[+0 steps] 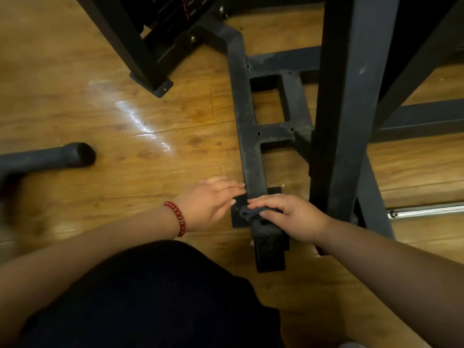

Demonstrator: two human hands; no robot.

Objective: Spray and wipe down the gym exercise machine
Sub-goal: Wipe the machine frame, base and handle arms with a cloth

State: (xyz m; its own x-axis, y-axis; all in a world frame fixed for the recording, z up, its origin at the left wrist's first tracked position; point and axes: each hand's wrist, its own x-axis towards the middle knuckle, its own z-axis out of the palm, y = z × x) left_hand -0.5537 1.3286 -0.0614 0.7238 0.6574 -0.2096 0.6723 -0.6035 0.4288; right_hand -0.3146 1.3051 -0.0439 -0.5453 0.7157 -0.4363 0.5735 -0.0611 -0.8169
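Black steel base rail low on the glossy wooden floor, and this is wiping work, down at the machine's foot. The right hand lies across the rail close to its near end, fingers laid over a small bunched dark blue cloth and thumb tucked against it, so the cloth is pinched and pressed onto the rail's top face. The left hand, red bead bracelet at the wrist, is flat with fingers straight and holds nothing, its tips touching the rail's left side. No spray bottle shows, so I judge the spraying done for this stretch. Next call: draw the cloth along the rail toward its far end with steady downward pressure, working past the cross-members beside the thick dark upright post.
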